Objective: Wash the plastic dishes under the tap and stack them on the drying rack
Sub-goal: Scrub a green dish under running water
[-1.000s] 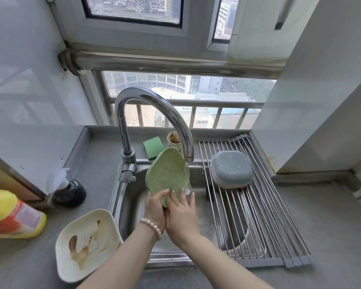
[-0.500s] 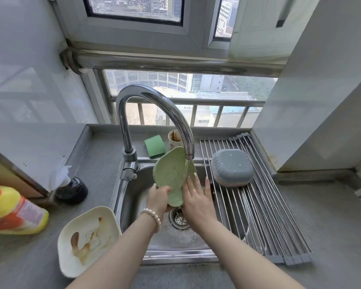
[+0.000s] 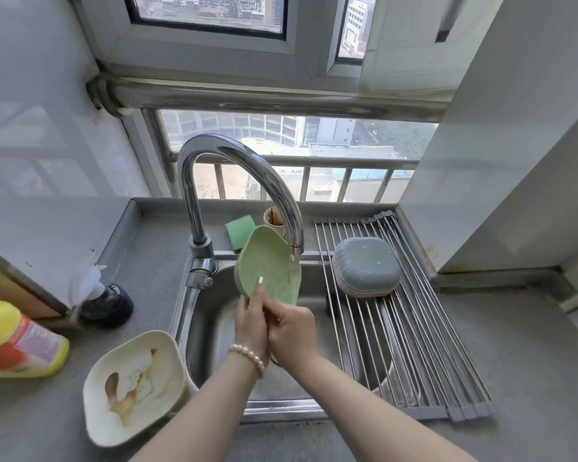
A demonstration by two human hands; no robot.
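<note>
I am rinsing the green dish (image 3: 267,265) under the tap (image 3: 296,249), both hands, left hand (image 3: 251,325) and right hand (image 3: 292,331), gripping its lower edge together over the sink (image 3: 214,315); next I should be carrying it to the drying rack (image 3: 414,345).

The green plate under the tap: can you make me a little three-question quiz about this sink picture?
1. True or false: the green plate lies flat on the drying rack.
2. What sits on the rack? A) blue-grey lidded box B) mug C) pan
3. Which dirty dish waits on the counter left of the sink?

Key: 1 false, both hands, left and right, hold it up under the tap. 2 A. 3 the cream plate.
</note>
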